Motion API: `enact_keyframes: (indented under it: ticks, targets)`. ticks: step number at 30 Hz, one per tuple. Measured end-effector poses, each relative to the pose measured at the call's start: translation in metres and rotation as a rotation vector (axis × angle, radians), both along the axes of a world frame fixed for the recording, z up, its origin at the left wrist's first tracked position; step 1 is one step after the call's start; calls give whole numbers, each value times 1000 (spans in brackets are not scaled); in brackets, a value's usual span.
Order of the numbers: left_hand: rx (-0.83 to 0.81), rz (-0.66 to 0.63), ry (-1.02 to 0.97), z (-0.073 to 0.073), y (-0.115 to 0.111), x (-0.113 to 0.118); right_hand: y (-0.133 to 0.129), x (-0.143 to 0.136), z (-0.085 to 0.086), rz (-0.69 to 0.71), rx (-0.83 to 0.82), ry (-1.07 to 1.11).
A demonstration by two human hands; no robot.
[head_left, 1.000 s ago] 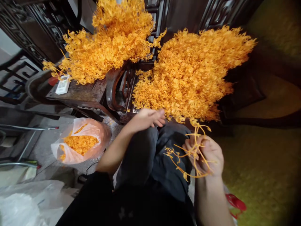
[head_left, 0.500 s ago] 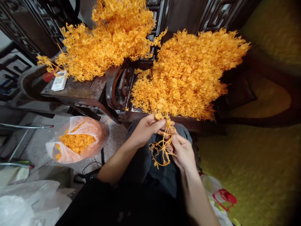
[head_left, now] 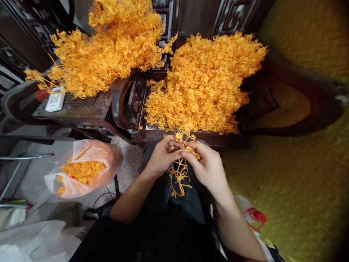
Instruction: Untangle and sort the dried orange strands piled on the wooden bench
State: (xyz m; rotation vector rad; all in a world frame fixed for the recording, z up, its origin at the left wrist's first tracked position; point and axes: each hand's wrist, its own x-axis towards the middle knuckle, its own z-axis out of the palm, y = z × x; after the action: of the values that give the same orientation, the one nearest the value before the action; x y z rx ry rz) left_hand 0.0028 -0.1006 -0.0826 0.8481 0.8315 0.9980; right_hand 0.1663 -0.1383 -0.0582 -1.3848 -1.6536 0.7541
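My left hand (head_left: 164, 157) is closed, its thumb and fingers pinching a thin, branching orange plastic flower stem (head_left: 180, 174). The stem's lower branches dangle over my lap, and small blossoms stick out above the fingers. My right hand (head_left: 207, 165) is closed too, its thumb meeting the left thumb, with an orange plastic flower piece (head_left: 194, 152) between its fingers. Just beyond both hands, a big heap of orange plastic flowers (head_left: 201, 83) lies on a dark wooden chair seat.
Another orange flower heap (head_left: 106, 54) covers the left chair, beside a white box-like device (head_left: 55, 100). On the floor at left stands a pinkish plastic bag (head_left: 111, 160) holding orange pieces. A curved wooden armrest (head_left: 289, 133) is at right, and a red-lidded container (head_left: 256, 216) at lower right.
My right hand has come up and left to meet the left one at the stem. The view has shifted, so the surroundings sit further left.
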Motion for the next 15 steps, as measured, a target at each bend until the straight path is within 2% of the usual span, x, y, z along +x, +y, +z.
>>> enact_keyframes:
  ticks: [4,6,8,10,11,12,13,15]
  targets:
    - [-115,-27,-26,-12,-5,-5,5,-3,-3,127,37,-118]
    - [-128,18,4,-15,-6,-5,1,-7,-3,190,55,-197]
    - [-151,185,-6,-14,-3,-5,-10,-13,1,194,131,-222]
    - [-182,380,-75,-11,3,-4,-23,-15,7,156,231,-152]
    - [-182,437,-103,-9,6,-4,-29,-14,10,130,257,-97]
    - [-175,440,-117,-7,7,-4,-33,-11,12,96,257,-50]
    - [-163,389,-117,-6,7,-3,-35,-6,13,53,228,-15]
    - [-130,209,-101,-4,4,-1,-31,4,11,-43,129,47]
